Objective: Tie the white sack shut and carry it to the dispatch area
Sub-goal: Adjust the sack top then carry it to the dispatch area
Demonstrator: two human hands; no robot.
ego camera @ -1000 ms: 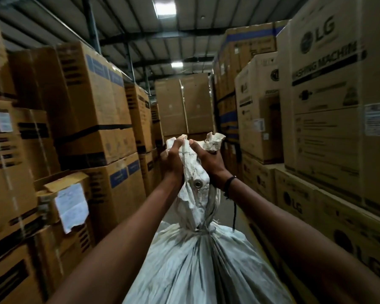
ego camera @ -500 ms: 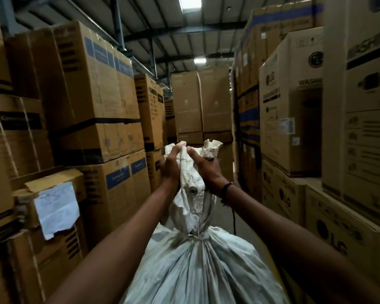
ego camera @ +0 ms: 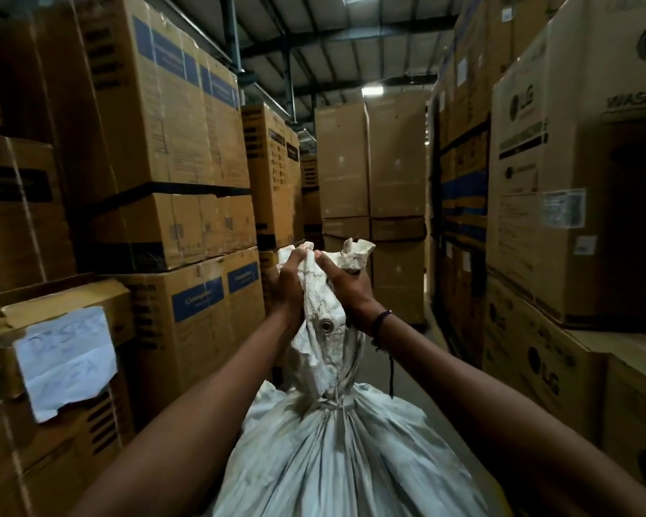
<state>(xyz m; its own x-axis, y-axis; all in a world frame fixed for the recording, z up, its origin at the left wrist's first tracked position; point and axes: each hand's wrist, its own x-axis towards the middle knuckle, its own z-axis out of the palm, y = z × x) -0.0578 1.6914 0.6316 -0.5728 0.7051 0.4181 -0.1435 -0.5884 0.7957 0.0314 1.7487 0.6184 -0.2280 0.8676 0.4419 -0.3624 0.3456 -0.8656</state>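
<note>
White woven sack point(ego camera: 336, 453), neck already cinched, carried down an aisle of stacked appliance cartons point(ego camera: 172, 136). Left hand point(ego camera: 288, 289) and right hand point(ego camera: 345, 289) clamped on the gathered top above the knot. Probably nearing dispatch: handwritten paper sign point(ego camera: 68, 361) left of the sack. Next: hold firm, set down there.

Warehouse: aisle between stacked appliance cartons point(ego camera: 172, 117).

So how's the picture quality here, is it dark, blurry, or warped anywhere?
Head view: dim overall, lit mainly by a bright ceiling light that blows out to white; the stacked boxes bow outward at the edges from the wide-angle lens; the paper sign at left is smeared and only partly legible; the white sack and both hands' grip on its neck are fairly sharp at centre.
</note>
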